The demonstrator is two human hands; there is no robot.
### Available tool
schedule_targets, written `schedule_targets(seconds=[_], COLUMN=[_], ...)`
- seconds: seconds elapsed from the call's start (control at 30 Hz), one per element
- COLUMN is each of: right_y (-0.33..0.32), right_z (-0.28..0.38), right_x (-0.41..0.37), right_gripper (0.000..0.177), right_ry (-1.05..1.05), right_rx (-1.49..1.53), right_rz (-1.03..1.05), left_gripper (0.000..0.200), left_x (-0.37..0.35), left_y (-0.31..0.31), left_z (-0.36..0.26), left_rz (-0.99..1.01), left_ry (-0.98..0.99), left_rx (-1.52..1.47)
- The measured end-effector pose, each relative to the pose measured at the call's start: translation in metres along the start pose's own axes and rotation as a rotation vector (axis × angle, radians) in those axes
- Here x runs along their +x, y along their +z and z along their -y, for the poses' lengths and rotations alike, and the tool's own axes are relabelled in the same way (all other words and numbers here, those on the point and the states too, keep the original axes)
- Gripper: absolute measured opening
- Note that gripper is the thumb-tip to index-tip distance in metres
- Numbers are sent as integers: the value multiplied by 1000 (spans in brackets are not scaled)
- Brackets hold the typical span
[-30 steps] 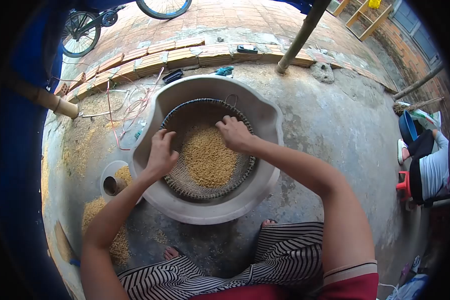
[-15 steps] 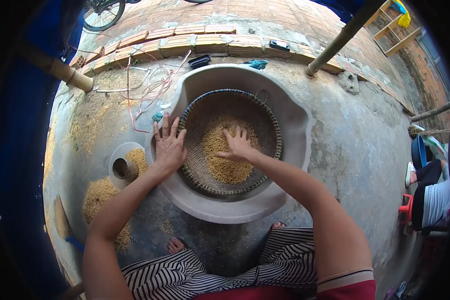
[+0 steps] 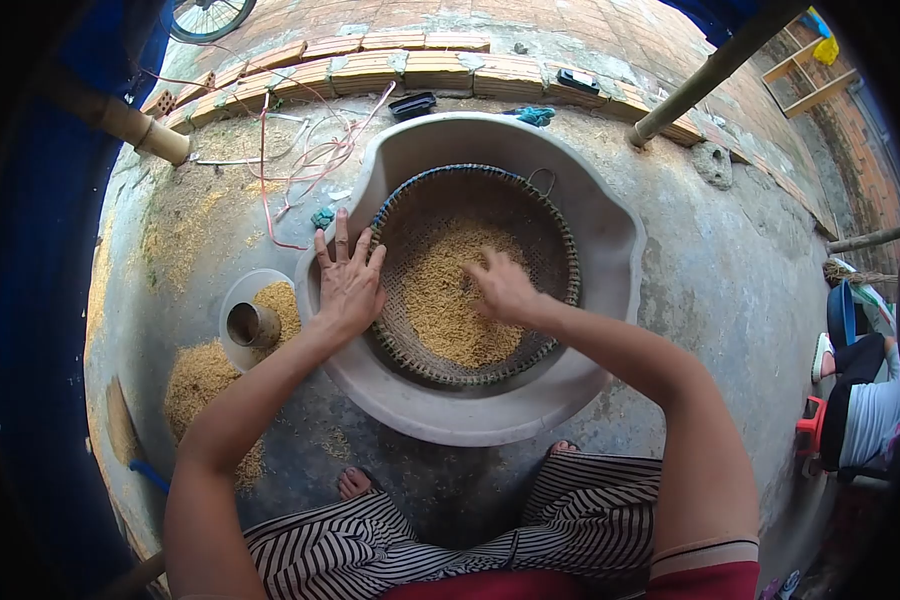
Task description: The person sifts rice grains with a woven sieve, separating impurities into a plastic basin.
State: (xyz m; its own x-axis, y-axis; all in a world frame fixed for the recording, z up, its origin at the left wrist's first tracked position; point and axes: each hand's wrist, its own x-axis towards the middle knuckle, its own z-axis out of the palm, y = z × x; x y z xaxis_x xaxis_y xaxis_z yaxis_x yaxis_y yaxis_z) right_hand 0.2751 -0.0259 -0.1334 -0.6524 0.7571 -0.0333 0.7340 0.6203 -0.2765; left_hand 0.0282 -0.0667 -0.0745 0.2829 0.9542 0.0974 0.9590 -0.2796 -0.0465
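Observation:
A round woven sieve basket point(image 3: 570, 250) with a bound rim sits inside a large grey plastic tub point(image 3: 475, 427). Yellow grain point(image 3: 450, 325), looking like unhusked rice, is heaped in the basket's middle. My left hand point(image 3: 350, 292) lies on the left side of the tub and basket rims, fingers spread and nothing held. Within the basket my right hand point(image 3: 505, 288) is at the grain's surface, slightly blurred, with its fingers bent and apart. Its fingertips touch the grain, and I see nothing gripped in them.
Left of the tub stands a white container point(image 3: 228, 300) holding grain and a metal can point(image 3: 253, 324). Beside it lies a grain pile point(image 3: 195, 385) on the concrete. Pink cords point(image 3: 310, 170), a brick border point(image 3: 435, 72) and a bamboo pole point(image 3: 705, 80) lie beyond. Someone sits on a red stool point(image 3: 811, 427) at right.
My right hand has moved rightward across the grain, its fingers now less spread. My left hand stays at the rim. The whole view has shifted slightly.

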Motion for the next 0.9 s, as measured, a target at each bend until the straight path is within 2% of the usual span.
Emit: schedule_targets(seconds=[0.03,0.07,0.13,0.17,0.23,0.27,0.37,0.47,0.53,0.67,0.73,0.83,0.87,0.9], right_y=[7,16,30,29,20,6,-18,-18,-10,4,18,-16,-16,-15], right_z=[11,18,29,26,8,1,-29,-52,-56,-18,-8,-3,-11,-17], right_x=[-4,-11,-24,-23,-17,-13,-7,-11,-19,-35,-35,-20,-16,-13], right_gripper=[29,29,33,33,30,28,23,25,31,38,41,41,44,44], right_ry=[-151,-153,-526,-526,-417,-319,-98,27,209,215,204,122,106,105], right_rx=[8,12,-10,-8,-65,-45,60,46,-91,-191,13,137,53,49], right_rz=[-74,-77,-54,-54,113,112,-48,-78,133,284,435,447,295,294], left_gripper=[56,56,57,57,60,60,60,57,56,55,54,55,55,54], left_x=[0,0,0,0,1,0,0,-1,-1,-1,-2,-1,-1,-1], left_y=[0,-1,1,-1,-7,-7,-4,1,0,1,0,-2,-2,-2], left_z=[0,1,0,-1,-3,-3,-1,0,-1,-3,-3,-3,-3,-3], left_rz=[4,6,1,2,84,84,90,-10,-16,-18,-32,-8,-13,-9], left_ry=[-1,-3,2,3,-31,-33,-28,14,15,7,7,-1,-4,-3], left_rx=[7,12,15,15,32,32,39,8,10,30,-13,-10,-9,-10])
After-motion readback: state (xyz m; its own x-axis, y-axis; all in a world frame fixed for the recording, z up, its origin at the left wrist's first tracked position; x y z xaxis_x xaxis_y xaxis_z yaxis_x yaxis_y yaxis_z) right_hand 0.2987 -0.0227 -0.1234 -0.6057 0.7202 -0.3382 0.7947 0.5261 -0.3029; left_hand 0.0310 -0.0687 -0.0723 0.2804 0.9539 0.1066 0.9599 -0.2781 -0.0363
